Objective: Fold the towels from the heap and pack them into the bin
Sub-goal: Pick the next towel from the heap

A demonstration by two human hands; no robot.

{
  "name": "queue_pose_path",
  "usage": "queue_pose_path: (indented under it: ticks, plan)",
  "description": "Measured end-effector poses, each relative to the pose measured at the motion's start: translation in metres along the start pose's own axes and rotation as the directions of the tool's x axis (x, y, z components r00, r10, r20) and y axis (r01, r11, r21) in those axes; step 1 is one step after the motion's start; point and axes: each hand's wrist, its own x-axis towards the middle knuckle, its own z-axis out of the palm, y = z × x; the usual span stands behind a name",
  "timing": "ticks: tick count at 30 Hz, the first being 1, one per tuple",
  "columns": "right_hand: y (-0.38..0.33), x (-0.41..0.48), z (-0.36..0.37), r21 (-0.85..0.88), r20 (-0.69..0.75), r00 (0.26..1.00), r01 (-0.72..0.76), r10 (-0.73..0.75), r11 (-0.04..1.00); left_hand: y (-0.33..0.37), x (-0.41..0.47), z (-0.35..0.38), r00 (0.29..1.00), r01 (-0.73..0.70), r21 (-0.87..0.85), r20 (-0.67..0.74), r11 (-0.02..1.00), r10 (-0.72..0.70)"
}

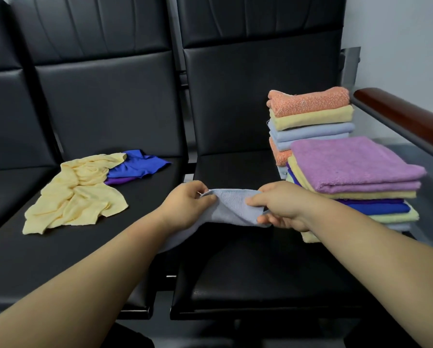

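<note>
Now left hand, right hand, both grips tight on one pale-blue towel; two folded stacks.

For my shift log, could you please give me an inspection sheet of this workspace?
Surface: left seat and right seat, black, padded.
Job's things: pale towel held over the right seat; yellow towel, blue towel and purple towel unfolded on the left seat; near stack and far stack, folded, on the right seat; no bin in view.
Clutter: nothing seen.
Hands: left hand and right hand each pinch the pale towel.
Cables: nothing seen.
Surroundings: armrest at right; wall behind.
</note>
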Motion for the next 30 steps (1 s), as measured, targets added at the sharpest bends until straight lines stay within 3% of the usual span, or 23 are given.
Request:
queue_pose_path:
  ticks: [3,6,8,12,17,21,23,25,27,30]
  plan:
    - [-0.002,0.003,0.002,0.228,0.031,0.997,-0.071,0.066,0.971,0.002,-0.001,-0.014,1.000,0.009,-0.030,0.026,1.000,-0.008]
    - [-0.005,0.005,0.000,0.451,0.043,0.997,-0.076,0.063,0.889,-0.003,-0.004,-0.030,0.982,0.037,0.043,0.182,0.998,-0.044]
    - [-0.006,0.005,-0.002,0.510,0.036,0.998,-0.066,0.055,0.858,-0.009,-0.004,-0.039,0.968,0.043,0.159,0.237,0.986,-0.081]
    - [-0.009,0.005,-0.002,0.557,-0.044,0.998,-0.006,0.036,0.830,-0.026,-0.004,-0.056,0.976,0.101,0.254,0.161,0.962,-0.145]
    - [-0.007,0.010,0.002,0.604,-0.126,0.991,0.109,-0.040,0.789,-0.051,-0.006,-0.075,0.968,0.250,0.034,-0.028,0.968,-0.249]
    - [-0.009,0.012,0.002,0.607,-0.189,0.980,0.164,-0.059,0.778,-0.067,-0.005,-0.083,0.916,0.396,-0.163,-0.004,0.904,-0.402]
    - [-0.007,0.015,0.002,0.623,-0.195,0.980,0.161,-0.048,0.766,-0.074,-0.004,-0.085,0.846,0.527,-0.292,0.087,0.798,-0.527]
    - [-0.007,0.016,0.005,0.619,-0.196,0.979,0.162,-0.048,0.768,-0.077,-0.002,-0.086,0.734,0.656,-0.452,0.194,0.605,-0.650]
    - [-0.008,0.015,0.008,0.617,-0.199,0.978,0.172,-0.059,0.768,-0.075,0.000,-0.084,0.668,0.683,-0.616,0.308,0.393,-0.677]
    - [-0.011,0.019,0.010,0.567,-0.225,0.969,0.216,-0.104,0.795,-0.070,0.004,-0.077,0.719,0.556,-0.818,0.381,0.151,-0.582]
